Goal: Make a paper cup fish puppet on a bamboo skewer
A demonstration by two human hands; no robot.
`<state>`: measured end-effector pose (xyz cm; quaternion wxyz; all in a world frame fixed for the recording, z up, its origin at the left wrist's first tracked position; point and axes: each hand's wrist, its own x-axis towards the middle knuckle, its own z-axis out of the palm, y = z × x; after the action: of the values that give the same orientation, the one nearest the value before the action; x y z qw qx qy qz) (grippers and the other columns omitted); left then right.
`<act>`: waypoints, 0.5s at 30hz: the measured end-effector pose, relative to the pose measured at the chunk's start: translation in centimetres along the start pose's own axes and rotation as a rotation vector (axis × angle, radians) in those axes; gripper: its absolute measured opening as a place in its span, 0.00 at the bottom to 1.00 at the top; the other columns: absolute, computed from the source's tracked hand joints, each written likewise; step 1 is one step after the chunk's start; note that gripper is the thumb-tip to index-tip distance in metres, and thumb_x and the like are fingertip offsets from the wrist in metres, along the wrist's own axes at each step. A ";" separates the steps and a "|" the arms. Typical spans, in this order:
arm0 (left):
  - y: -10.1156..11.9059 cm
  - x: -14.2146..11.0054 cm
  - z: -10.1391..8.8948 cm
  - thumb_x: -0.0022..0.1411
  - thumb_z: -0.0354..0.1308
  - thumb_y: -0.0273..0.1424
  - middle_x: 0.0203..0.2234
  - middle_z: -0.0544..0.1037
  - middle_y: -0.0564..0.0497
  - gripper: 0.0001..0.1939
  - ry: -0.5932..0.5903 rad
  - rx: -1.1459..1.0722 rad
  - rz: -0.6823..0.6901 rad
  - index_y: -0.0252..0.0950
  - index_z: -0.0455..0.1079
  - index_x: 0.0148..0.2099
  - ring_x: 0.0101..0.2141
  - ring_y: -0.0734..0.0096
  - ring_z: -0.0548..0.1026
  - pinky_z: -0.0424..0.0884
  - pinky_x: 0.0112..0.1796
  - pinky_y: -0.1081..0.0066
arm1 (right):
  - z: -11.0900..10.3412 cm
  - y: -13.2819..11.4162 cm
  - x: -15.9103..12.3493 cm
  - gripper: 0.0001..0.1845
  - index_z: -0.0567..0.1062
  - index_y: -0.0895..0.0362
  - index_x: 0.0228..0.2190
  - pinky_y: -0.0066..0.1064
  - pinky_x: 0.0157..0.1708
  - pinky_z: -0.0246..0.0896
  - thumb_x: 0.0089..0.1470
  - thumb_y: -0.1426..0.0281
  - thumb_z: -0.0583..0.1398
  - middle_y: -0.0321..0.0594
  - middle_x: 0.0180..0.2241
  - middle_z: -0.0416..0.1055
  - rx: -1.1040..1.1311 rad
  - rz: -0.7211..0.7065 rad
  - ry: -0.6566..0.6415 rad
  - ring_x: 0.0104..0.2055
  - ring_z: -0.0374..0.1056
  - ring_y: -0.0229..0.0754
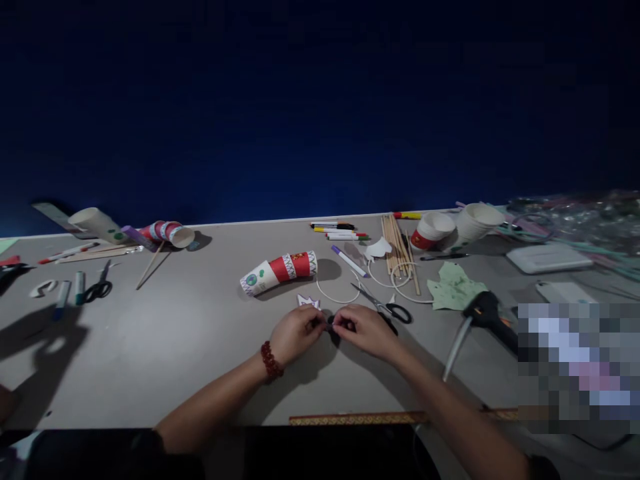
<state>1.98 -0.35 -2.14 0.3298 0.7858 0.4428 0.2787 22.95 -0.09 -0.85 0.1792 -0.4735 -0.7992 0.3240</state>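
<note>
Item (329,325) between left hand (299,333) and right hand (364,330): too small to identify. Plastic wrap (595,217), far right: cut off by right edge. Near-right patch (580,367): pixelated, contents unreadable.

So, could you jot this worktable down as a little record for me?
Left hand: fingers pinched at a small item, too hidden to identify
Right hand: pinched at the same spot
Left wrist: red beaded bracelet
Just beyond hands: jagged paper cutout
Beside right hand: black-handled scissors
Farther back: decorated paper cups, joined, lying sideways
Right side: green paper, glue gun
</note>
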 end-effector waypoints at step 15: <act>0.0 -0.6 0.1 0.65 0.54 0.26 0.35 0.76 0.49 0.05 -0.081 0.120 0.119 0.37 0.72 0.38 0.38 0.66 0.74 0.69 0.40 0.70 | 1.2 0.0 -0.8 0.05 0.74 0.56 0.32 0.31 0.36 0.58 0.54 0.78 0.60 0.40 0.33 0.74 -0.214 -0.199 0.042 0.37 0.68 0.44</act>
<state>1.75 -0.92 -2.31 0.2827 0.8396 0.3977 0.2386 22.63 -1.18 -1.76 0.1757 -0.4151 -0.8682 0.2077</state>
